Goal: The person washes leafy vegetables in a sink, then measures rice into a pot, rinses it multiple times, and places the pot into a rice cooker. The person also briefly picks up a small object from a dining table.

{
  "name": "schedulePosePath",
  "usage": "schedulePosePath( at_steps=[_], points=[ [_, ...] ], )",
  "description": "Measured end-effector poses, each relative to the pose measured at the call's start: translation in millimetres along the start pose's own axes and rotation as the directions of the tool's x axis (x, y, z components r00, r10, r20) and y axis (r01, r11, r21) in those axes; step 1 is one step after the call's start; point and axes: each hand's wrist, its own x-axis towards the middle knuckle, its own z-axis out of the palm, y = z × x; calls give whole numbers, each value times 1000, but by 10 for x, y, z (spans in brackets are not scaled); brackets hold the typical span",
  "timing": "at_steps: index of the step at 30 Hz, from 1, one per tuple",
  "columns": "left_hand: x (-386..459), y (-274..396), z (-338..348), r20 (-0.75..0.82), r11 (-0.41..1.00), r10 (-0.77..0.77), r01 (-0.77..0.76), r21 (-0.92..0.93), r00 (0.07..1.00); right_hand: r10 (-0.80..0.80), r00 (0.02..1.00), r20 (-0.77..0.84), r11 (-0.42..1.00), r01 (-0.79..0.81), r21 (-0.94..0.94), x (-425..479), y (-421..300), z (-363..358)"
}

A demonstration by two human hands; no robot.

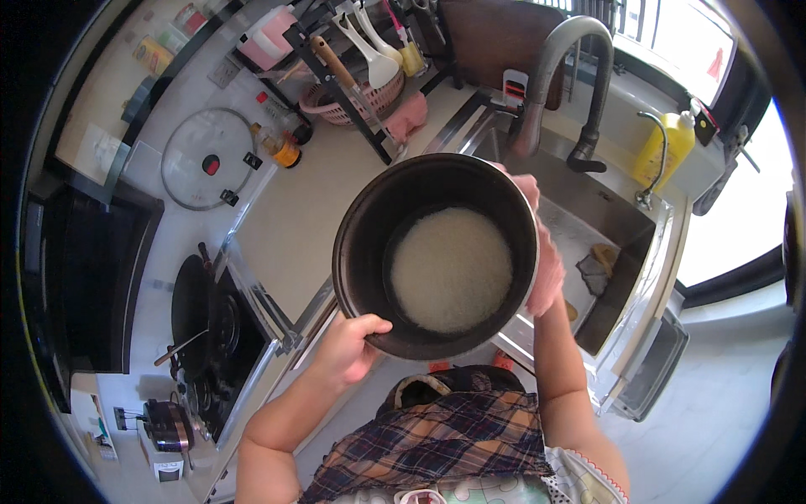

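Note:
Both my hands hold up a dark rice cooker inner pot (365,252) in front of my body. White rice grains (452,271) cover its bottom, seemingly under water. My left hand (352,346) grips the near left rim, thumb over the edge. On the right side a pink cloth (546,271) lies between the pot's outer wall and my right hand, whose fingers are hidden behind the cloth and pot; only the forearm (559,359) shows clearly.
A steel sink (620,217) with a curved faucet (598,82) is at the right. Beyond the pot stand a rack with utensils, a pink basket (352,104) and sauce bottles (277,145). A wok (189,315) sits on the stove at left, a rice cooker (167,425) lower left.

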Motion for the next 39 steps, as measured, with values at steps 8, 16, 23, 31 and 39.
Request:
schedulePosePath(
  at_steps=[8,16,23,31,39],
  points=[
    [-204,189,-22,134,991,-120,110,81,984,407,913,37,844,-360,-397,-512,-51,202],
    [67,-17,-169,32,999,-28,28,-15,999,554,823,128,819,-510,-265,-1027,207,641],
    [188,-34,-481,-52,996,79,-81,-36,996,670,733,118,742,-656,-142,-1071,234,665],
    [-18,-89,-806,-118,989,-46,28,-148,992,307,901,306,942,-241,-235,-4,-377,1262],
    [84,-52,-1473,-358,954,54,-154,-257,932,837,503,216,519,-603,-606,-86,-743,2352]
  ],
)
